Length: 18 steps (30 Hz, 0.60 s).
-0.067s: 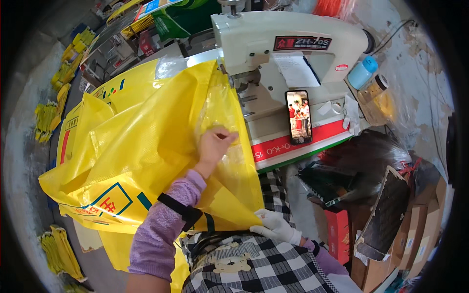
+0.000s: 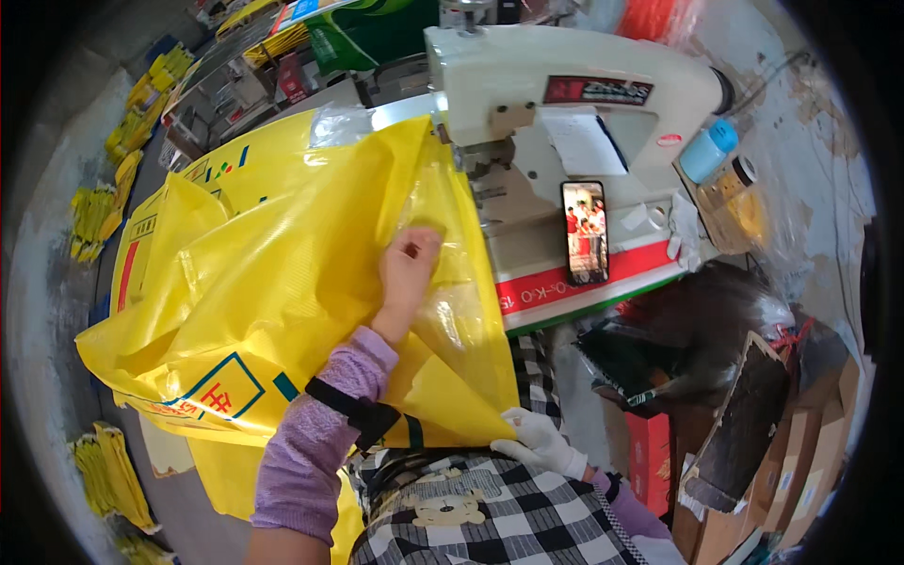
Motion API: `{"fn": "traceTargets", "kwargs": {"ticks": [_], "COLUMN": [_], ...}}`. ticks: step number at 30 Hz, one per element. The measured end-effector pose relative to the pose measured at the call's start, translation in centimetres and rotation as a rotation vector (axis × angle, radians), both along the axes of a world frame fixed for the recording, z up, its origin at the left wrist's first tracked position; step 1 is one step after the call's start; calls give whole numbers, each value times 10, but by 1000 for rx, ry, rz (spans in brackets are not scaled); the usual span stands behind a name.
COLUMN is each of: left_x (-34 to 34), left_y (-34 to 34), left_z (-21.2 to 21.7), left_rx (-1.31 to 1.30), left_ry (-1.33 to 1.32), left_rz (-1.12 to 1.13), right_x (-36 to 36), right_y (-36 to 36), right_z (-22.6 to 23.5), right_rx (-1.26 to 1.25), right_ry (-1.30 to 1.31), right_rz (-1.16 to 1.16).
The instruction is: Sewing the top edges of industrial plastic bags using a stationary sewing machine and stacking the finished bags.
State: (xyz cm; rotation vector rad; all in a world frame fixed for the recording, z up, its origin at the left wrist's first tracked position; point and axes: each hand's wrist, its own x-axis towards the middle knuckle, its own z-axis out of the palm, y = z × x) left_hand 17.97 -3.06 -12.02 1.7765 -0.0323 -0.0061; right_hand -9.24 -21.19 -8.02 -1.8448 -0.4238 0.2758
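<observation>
A large yellow woven sack (image 2: pixel 282 254) spreads across the work surface and my lap, its side creased. Along its right edge shows a clear plastic liner (image 2: pixel 456 240). My left hand (image 2: pixel 408 268), bare, is over the liner with fingers curled in and thumb close to them; anything between them is hidden. At the sack's near right corner, my right hand (image 2: pixel 539 443) in a white glove pinches the edge. Beyond the sack stands a cream sewing machine (image 2: pixel 508 71), its needle area near the sack's far right edge.
On the machine bed are a phone (image 2: pixel 586 235) and a paper sheet (image 2: pixel 579 141) with a pen. A blue bottle (image 2: pixel 708 151) and a jar (image 2: pixel 733 179) stand at its right. Cardboard (image 2: pixel 739 424) leans at the lower right. Bundled yellow sacks (image 2: pixel 122 476) lie at the left.
My left hand has moved slightly away and left over the liner, its fingers more curled. My right hand keeps hold of the corner. The whole view has shifted a little.
</observation>
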Motion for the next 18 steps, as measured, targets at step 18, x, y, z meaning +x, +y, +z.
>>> {"fn": "traceTargets", "kwargs": {"ticks": [18], "left_x": [-131], "left_y": [114], "left_z": [167], "left_rx": [191], "left_ry": [-401], "left_rz": [-227], "right_x": [126], "right_y": [31], "right_z": [-16], "right_rx": [-317], "right_ry": [-259], "right_rz": [-224]}}
